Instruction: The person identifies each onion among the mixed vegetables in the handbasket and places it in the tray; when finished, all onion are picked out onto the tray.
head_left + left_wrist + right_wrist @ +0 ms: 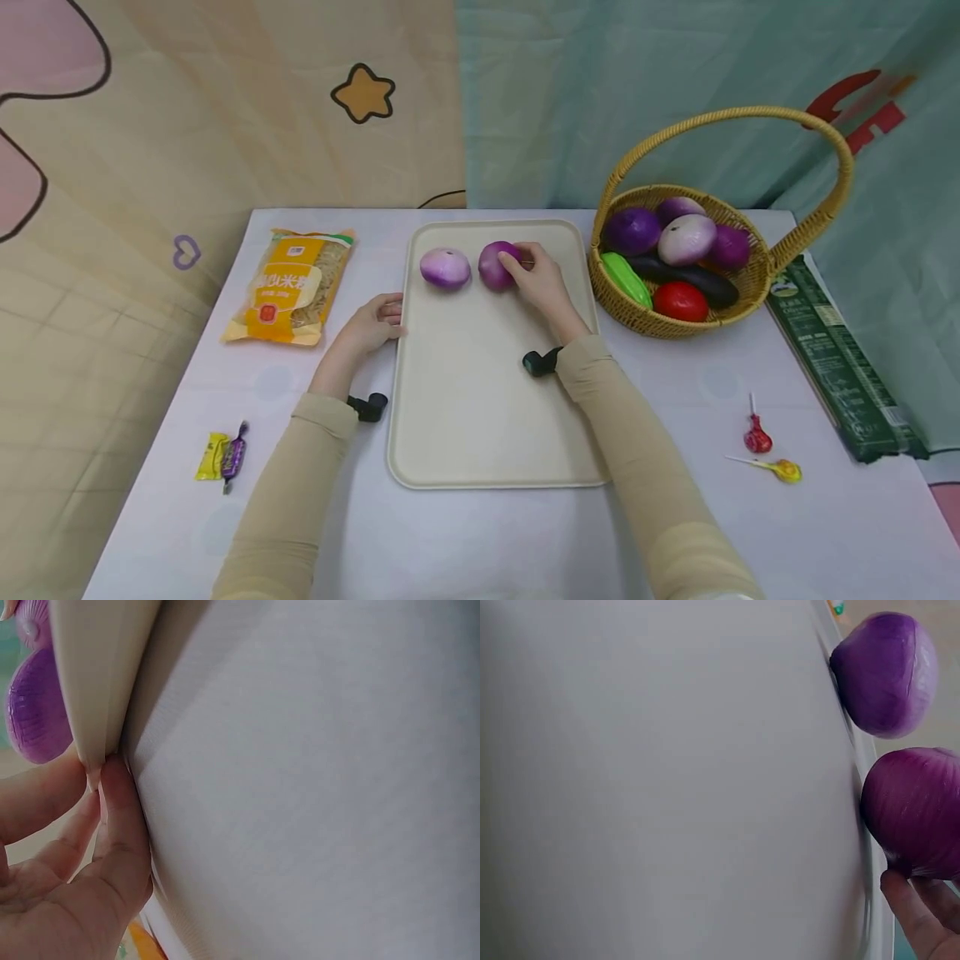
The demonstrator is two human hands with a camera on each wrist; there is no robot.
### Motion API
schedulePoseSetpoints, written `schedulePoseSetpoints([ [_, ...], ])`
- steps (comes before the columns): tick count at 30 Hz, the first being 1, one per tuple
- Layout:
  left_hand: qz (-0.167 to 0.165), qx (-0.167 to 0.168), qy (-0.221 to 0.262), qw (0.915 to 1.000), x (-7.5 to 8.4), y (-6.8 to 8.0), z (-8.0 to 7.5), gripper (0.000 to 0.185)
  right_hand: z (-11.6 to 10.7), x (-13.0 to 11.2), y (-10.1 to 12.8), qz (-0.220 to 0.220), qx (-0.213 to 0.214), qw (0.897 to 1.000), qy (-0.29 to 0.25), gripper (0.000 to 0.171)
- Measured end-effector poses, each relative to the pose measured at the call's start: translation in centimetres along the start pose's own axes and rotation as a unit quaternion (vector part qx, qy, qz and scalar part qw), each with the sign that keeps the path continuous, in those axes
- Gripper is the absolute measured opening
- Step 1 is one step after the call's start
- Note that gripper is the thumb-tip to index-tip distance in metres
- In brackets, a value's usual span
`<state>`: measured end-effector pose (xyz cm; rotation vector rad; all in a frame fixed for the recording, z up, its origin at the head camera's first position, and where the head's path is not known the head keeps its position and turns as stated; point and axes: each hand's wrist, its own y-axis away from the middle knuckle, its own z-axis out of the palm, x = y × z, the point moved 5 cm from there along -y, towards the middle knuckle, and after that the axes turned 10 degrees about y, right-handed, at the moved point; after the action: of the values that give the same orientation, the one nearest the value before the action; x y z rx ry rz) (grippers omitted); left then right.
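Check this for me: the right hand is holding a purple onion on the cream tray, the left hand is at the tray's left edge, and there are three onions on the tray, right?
Not quite. The head view shows two onions on the tray, not three: the right hand holds one onion, with the paler onion beside it. The left hand is at the tray's left edge.

Tray front lies free; two onions crowd its far end.
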<state>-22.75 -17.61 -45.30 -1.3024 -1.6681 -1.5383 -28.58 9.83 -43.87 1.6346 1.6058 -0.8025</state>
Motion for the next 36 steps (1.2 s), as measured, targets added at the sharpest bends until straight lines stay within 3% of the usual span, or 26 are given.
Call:
schedulePoseSetpoints([
  [10,-0.001,-0.009,0.010,0.9999,-0.1,0.2,0.2,0.066,-0.6,-0.5,0.9,0.020,-0.025,0.998,0.050,0.062],
  [14,-0.004,-0.006,0.001,1.0000,-0.3,0.4,0.1,0.066,-2.1,-1.5,1.9,-0.014,-0.019,0.998,0.055,0.056],
  [20,0.001,-0.011,-0.021,0.9997,-0.2,0.7,-0.3,0.066,-7.7,-3.1,4.6,-0.091,0.074,0.992,0.039,0.038],
  [24,0.009,-0.016,-0.031,0.9993,-0.2,0.7,-0.6,0.066,-12.2,-2.8,6.2,-0.100,0.153,0.982,0.041,0.032],
  [27,0.010,-0.019,-0.034,0.9992,-0.3,0.7,-0.7,0.066,-15.4,-1.5,6.8,-0.076,0.202,0.975,0.046,0.034],
  [31,0.012,-0.022,-0.032,0.9992,-0.3,0.6,-0.5,0.066,-19.2,1.0,7.0,-0.005,0.250,0.965,0.082,0.043],
  [36,0.013,-0.025,-0.025,0.9993,-0.1,0.4,0.0,0.066,-21.8,4.1,6.5,0.066,0.238,0.959,0.140,0.061],
])
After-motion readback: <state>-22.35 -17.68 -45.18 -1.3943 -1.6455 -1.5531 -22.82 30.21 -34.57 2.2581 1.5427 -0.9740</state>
